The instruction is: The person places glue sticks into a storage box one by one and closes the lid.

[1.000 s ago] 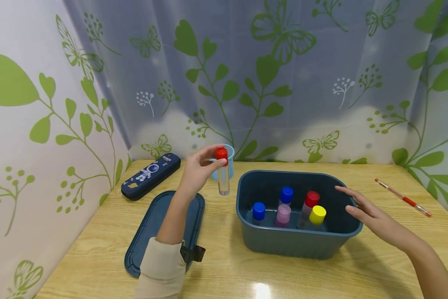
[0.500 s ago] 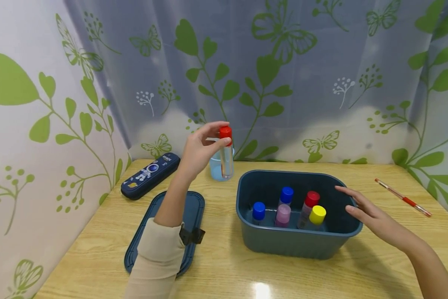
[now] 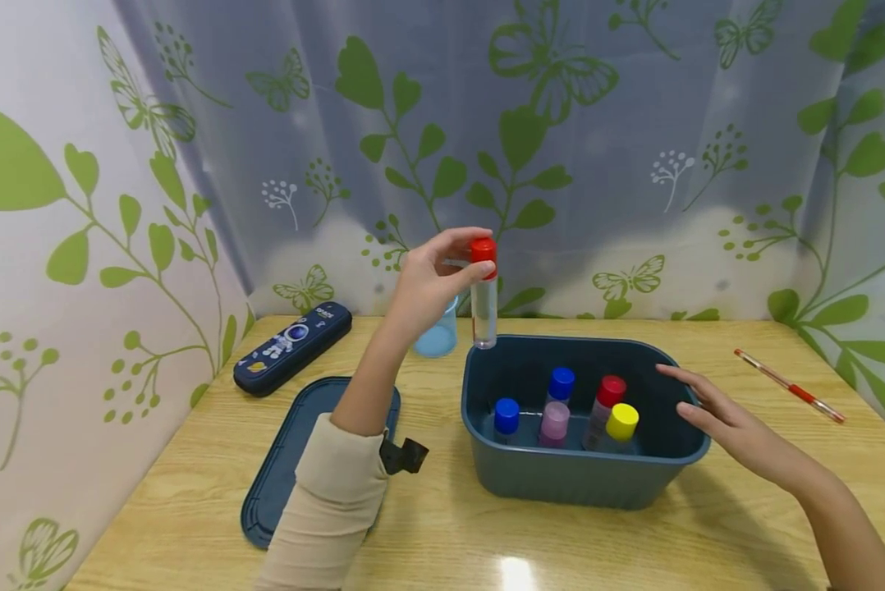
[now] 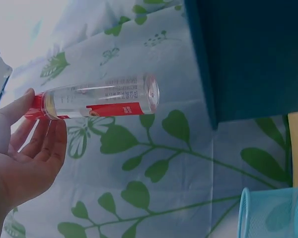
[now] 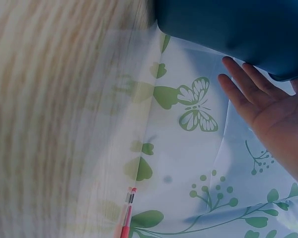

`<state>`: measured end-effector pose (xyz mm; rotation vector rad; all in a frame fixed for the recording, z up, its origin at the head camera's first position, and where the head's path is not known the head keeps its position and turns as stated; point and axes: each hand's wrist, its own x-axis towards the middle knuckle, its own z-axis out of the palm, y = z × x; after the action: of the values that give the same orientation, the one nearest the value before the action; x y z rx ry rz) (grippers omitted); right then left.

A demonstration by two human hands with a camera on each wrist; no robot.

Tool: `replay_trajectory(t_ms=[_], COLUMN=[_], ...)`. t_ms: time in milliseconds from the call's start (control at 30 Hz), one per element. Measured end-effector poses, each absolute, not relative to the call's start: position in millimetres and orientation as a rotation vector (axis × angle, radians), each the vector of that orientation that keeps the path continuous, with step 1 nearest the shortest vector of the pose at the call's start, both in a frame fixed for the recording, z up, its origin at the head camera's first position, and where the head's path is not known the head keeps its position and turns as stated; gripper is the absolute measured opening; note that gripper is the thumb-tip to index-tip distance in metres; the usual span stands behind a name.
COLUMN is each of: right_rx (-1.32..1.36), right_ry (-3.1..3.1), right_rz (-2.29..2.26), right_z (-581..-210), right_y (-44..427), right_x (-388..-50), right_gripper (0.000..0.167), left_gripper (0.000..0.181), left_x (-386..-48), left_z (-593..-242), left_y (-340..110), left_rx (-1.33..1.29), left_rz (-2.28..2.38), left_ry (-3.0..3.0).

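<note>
My left hand [image 3: 438, 283] pinches a clear bottle [image 3: 484, 308] by its red cap, holding it upright above the back left rim of the dark blue bin [image 3: 561, 480]. The left wrist view shows the bottle [image 4: 102, 96] with a red label strip and small print. Inside the bin stand bottles with blue caps [image 3: 506, 416], a pink one [image 3: 555, 423], a red-capped one [image 3: 611, 391] and a yellow-capped one [image 3: 622, 422]. At the bin's right end my right hand [image 3: 731, 423] rests on the rim with its fingers extended; in the right wrist view its fingers touch the bin wall [image 5: 223, 29].
A dark blue lid [image 3: 276, 484] lies left of the bin, partly under my left arm. Behind it is a pencil case [image 3: 295, 349] with an astronaut print. A light blue mesh cup [image 3: 437, 335] stands at the back. On the right lies a red pen [image 3: 790, 386].
My left hand has lifted the red-capped bottle and carried it rightward, from in front of the mesh cup to over the bin's rim. My right hand has stayed at the bin's right end.
</note>
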<state>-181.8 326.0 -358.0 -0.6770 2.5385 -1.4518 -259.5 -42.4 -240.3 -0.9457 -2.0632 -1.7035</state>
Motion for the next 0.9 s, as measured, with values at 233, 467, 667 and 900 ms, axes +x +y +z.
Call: replay_trajectory(t_ms=[233, 467, 667, 900], right_rx=[-0.683, -0.679, -0.683, -0.690], right_ry=[2.551, 2.543, 2.549, 2.570], right_rz=[-1.447, -1.444, -1.447, -1.442], right_z=[-357.5, -358.0, -357.8, -357.9], right_y=[325.5, 326.8, 325.9, 325.3], right_x=[-182.0, -181.7, -181.7, -181.8], right_gripper=[0.050, 0.050, 0.050, 0.049], left_gripper=[0.033, 0.033, 0.031, 0.032], left_x=[-259.2, -258.2, -255.7, -257.6], left_z=[-249.8, -264.3, -277.8, -293.6], left_y=[-31.1, -28.6, -28.2, -27.9], left_rx=[-0.936, -0.890, -0.851, -0.820], left_rz=[-1.703, -1.711, -1.726, -1.764], left_ry=[-2.135, -2.227, -2.282, -2.352])
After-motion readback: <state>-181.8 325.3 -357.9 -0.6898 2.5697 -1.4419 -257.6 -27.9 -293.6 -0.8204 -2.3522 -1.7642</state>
